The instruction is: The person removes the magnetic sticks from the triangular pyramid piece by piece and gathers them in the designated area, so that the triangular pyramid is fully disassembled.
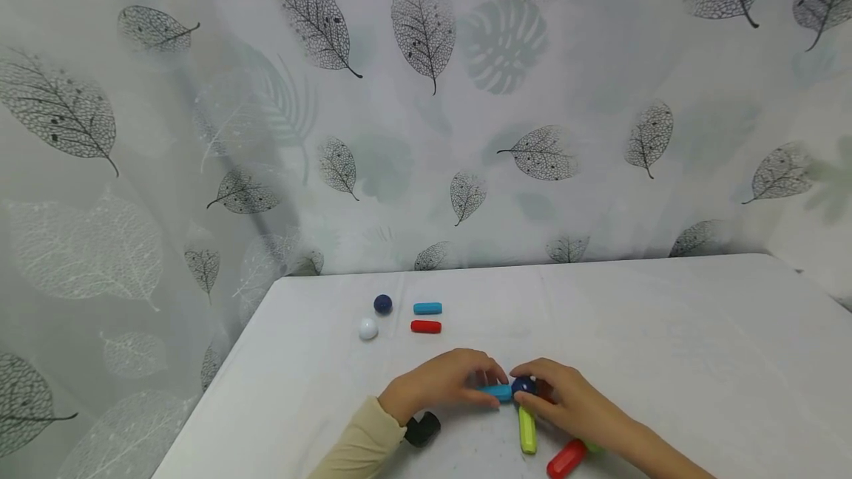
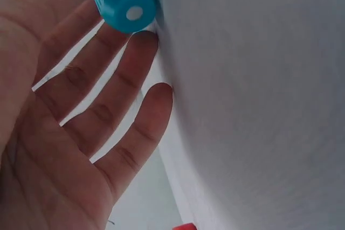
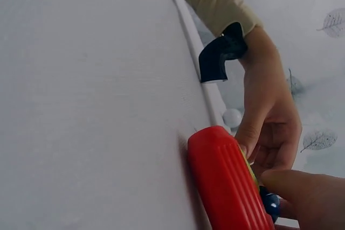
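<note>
Near the table's front edge my left hand (image 1: 491, 384) pinches a light blue stick (image 1: 498, 392), and its round end (image 2: 126, 4) shows at my fingertips in the left wrist view. My right hand (image 1: 527, 396) grips a dark blue ball (image 1: 523, 386) that sits against the end of that stick. A yellow-green stick (image 1: 527, 429) runs from the ball toward me. Beside my right wrist lies a red stick (image 1: 566, 458), which looms large (image 3: 229, 181) in the right wrist view, with the ball (image 3: 269, 203) behind it. A bit of red shows behind my right fingers.
Farther back on the white table (image 1: 665, 346) lie a dark blue ball (image 1: 382, 304), a white ball (image 1: 368, 328), a light blue stick (image 1: 427, 308) and a red stick (image 1: 426, 327). A leaf-patterned curtain (image 1: 426, 131) hangs behind and to the left.
</note>
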Available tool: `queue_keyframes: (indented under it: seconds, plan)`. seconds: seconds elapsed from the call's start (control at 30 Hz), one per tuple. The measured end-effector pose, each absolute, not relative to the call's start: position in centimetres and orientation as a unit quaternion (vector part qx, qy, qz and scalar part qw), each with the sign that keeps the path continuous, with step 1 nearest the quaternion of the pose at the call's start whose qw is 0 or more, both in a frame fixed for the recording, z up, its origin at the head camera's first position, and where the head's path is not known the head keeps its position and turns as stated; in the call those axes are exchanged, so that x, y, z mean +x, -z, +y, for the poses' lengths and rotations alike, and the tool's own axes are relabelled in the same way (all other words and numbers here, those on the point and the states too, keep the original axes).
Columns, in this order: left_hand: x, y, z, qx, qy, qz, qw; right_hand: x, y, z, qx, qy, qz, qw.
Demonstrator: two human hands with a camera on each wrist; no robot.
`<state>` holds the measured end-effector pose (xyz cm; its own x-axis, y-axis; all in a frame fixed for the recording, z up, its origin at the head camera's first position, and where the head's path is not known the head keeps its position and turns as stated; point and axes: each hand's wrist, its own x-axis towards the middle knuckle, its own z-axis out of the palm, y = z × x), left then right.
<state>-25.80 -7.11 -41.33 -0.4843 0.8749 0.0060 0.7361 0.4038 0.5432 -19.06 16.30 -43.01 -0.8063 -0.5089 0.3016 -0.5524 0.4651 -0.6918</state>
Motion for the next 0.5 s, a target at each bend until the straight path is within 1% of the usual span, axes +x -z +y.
queue_keyframes:
  seconds: [0.13,0.23,0.5]
  plan:
    - [-25.7,41.52,-6.99,0.486,-0.249,0.824,0.148,-19.03,42.85,16.05,0.269,-0.405,-0.874,-0.003]
    - [-25.69,41.58,-6.97,0.488,-0.248,0.824,0.149,-19.04,42.81,15.97,0.267,-0.408,-0.873,-0.012]
    - [-25.78,41.58,-7.07,0.496,-0.245,0.82,0.146,-19.15,43.1,16.17,0.306,-0.422,-0.853,0.01]
